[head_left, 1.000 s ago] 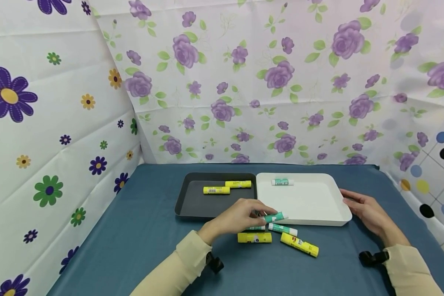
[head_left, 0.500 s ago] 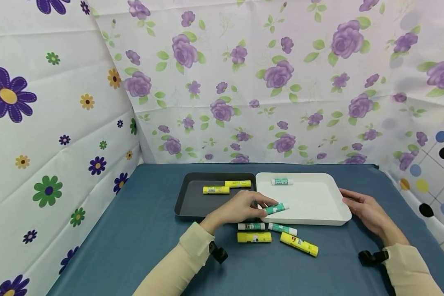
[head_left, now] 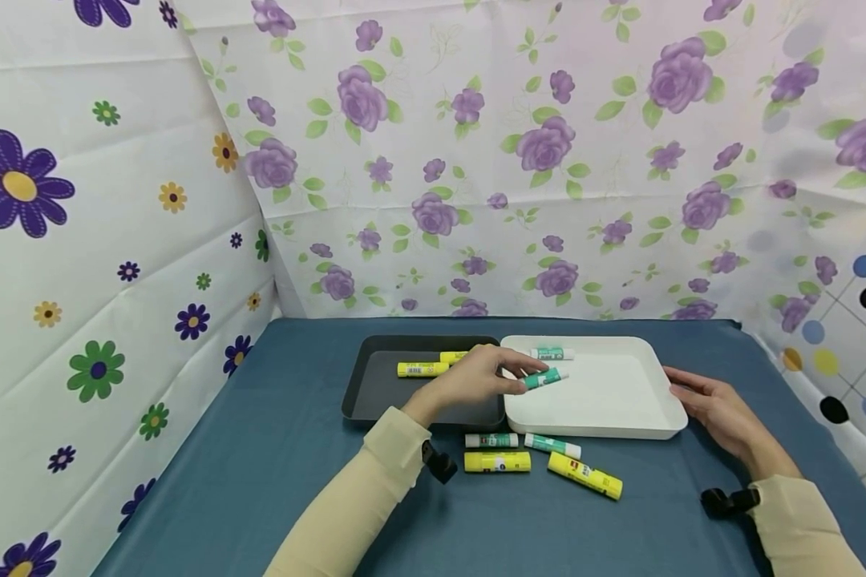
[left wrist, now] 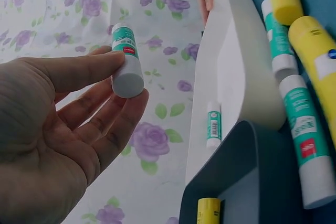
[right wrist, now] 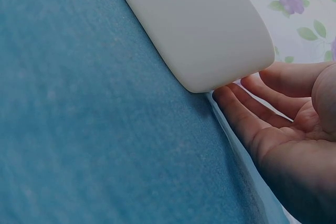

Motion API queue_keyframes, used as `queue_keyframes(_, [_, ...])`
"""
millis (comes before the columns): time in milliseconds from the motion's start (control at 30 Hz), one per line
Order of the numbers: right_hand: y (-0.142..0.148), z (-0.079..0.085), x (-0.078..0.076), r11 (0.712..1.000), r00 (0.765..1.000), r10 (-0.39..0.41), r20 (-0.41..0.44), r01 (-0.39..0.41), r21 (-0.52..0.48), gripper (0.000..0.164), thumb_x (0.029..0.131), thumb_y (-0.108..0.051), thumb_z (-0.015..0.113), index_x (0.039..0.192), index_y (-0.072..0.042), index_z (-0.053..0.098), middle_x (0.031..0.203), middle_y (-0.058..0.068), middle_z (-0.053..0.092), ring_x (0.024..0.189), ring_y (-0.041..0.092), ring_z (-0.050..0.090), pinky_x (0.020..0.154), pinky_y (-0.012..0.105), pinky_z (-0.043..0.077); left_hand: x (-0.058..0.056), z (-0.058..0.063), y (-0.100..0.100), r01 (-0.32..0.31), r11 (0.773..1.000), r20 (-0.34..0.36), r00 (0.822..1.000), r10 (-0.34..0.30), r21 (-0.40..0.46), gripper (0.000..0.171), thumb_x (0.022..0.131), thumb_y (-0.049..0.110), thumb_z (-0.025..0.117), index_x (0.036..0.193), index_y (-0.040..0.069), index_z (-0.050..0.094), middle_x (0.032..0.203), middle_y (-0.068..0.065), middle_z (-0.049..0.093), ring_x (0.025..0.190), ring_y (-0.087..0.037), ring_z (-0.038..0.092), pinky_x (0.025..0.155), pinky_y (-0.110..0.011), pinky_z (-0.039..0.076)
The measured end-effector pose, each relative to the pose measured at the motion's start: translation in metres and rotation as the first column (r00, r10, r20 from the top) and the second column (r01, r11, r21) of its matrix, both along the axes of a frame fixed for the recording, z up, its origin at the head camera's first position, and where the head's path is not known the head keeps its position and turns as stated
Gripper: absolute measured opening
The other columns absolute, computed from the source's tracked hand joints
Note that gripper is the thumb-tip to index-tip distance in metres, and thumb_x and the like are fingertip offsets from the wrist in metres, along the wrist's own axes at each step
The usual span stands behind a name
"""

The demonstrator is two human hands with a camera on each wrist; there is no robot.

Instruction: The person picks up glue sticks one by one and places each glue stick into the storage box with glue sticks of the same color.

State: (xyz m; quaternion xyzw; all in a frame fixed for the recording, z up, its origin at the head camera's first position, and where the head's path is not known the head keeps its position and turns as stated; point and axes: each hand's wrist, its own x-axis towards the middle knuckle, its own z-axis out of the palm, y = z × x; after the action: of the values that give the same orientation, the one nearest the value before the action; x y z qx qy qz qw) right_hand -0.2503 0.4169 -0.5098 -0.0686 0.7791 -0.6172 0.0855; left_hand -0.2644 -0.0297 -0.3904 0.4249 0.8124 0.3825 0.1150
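Observation:
My left hand (head_left: pixel 469 377) pinches a green-and-white glue stick (left wrist: pixel 125 40) between thumb and fingers, holding it above the left part of the white tray (head_left: pixel 599 409). Behind it, a similar green glue stick (head_left: pixel 551 353) lies in that tray near the back rim. At the tray's right end is my right hand (head_left: pixel 722 413), its fingers extended; in the right wrist view the fingertips (right wrist: pixel 223 95) are right at the tray's edge. Below the left hand, the dark tray (head_left: pixel 368 401) carries two yellow glue sticks (head_left: pixel 422 369), one partly hidden by the hand.
In front of the trays, two green glue sticks (head_left: pixel 491 440) and two yellow glue sticks (head_left: pixel 584 476) lie on the blue cloth (head_left: pixel 260 481). The trays stand side by side. Floral sheets (head_left: pixel 404 264) hang behind and at the sides.
My left hand has carried the green glue stick from the front edge of the white tray up and back over its inside. The right hand has stayed in place.

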Motion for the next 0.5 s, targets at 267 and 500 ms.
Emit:
queue_keyframes(267, [0.001,0.0,-0.001,1.0,1.0,0.007,-0.012,-0.007,-0.01,0.072,0.111,-0.027,0.055,0.162,0.009,0.019,0.129,-0.031,0.049,0.114,-0.014,0.057,0.091,0.015,0.053,-0.016,0.006,0.007,-0.017,1.0,0.001,1.0,0.017,-0.021,0.041,0.102,0.011,0.068,0.143,0.017,0.066,0.133,-0.002,0.07,0.113,-0.011,0.066,0.088,-0.023,0.055])
queue_keyframes(500, [0.001,0.0,0.0,1.0,1.0,0.004,-0.01,-0.004,-0.003,0.072,0.111,-0.028,0.055,0.162,0.008,0.02,0.129,-0.03,0.049,0.114,-0.013,0.057,0.091,0.015,0.053,-0.027,0.016,0.016,-0.025,0.999,0.006,1.0,0.026,-0.041,0.042,0.102,0.012,0.069,0.144,0.017,0.065,0.129,-0.001,0.071,0.114,-0.012,0.066,0.091,-0.025,0.055])
